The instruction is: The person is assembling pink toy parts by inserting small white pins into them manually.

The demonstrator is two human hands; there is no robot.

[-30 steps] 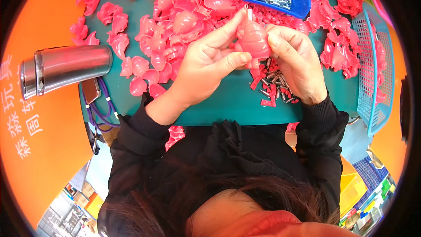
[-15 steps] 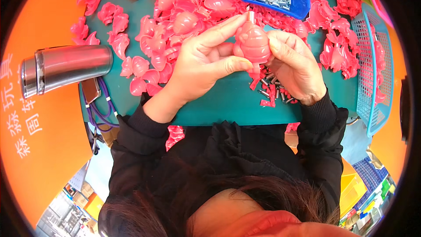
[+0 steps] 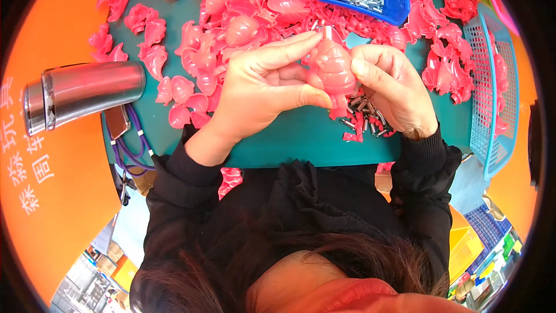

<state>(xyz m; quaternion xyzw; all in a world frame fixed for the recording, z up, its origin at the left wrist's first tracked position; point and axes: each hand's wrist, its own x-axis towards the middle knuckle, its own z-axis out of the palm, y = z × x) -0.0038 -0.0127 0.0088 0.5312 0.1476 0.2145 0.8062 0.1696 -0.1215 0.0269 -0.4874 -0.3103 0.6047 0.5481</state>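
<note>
Between my two hands is a glossy pink plastic toy figure point(image 3: 335, 69), rounded in the middle, with a short silver metal tube point(image 3: 328, 33) standing out of its top. My left hand point(image 3: 272, 84) is closed on the figure's left side, thumb low and forefinger up by the tube. The bent fingers and thumb of my right hand point(image 3: 394, 87) press on its right side. Below the hands lies a small heap of dark metal tubes and pink scraps point(image 3: 368, 117). The figure's back is hidden.
Loose pink plastic shells point(image 3: 240, 30) cover the far part of the green table point(image 3: 278, 145). A blue tray point(image 3: 398, 8) holds many silver tubes. At the left lies a steel flask point(image 3: 95, 91) beside a purple cord point(image 3: 133, 130); a light-blue basket point(image 3: 483, 104) stands at the right.
The toy figure has turned between my fingers and sits slightly lower, showing more of its lower end. My left hand has shifted a little left, and the right hand's fingers have moved along its side.
</note>
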